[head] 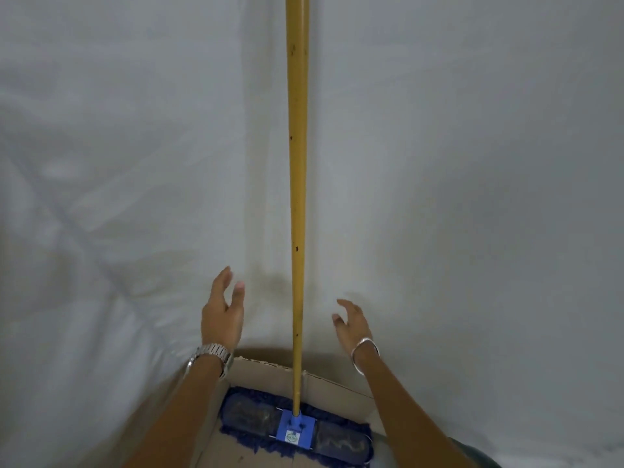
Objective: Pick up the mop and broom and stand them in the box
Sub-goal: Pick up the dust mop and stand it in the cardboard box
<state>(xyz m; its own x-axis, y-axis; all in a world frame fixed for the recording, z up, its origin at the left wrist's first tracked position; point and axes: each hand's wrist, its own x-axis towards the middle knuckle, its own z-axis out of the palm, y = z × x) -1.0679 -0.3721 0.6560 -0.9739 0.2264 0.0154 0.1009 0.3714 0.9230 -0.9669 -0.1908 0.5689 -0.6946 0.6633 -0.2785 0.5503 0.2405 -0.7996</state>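
Note:
The mop (297,197) stands upright in the cardboard box (266,373), its long yellow handle rising past the top of the frame. Its flat blue head (297,432) with dark fringe lies on the box floor. My left hand (221,312), wearing a metal watch, hovers open to the left of the handle without touching it. To the right of the handle my right hand (353,324), with a silver bangle, is also open and apart from it. No broom is in view.
The box sits against a pale white wall corner (263,163) that fills most of the view. Both walls are bare. A dark greenish edge (472,454) shows at the bottom right.

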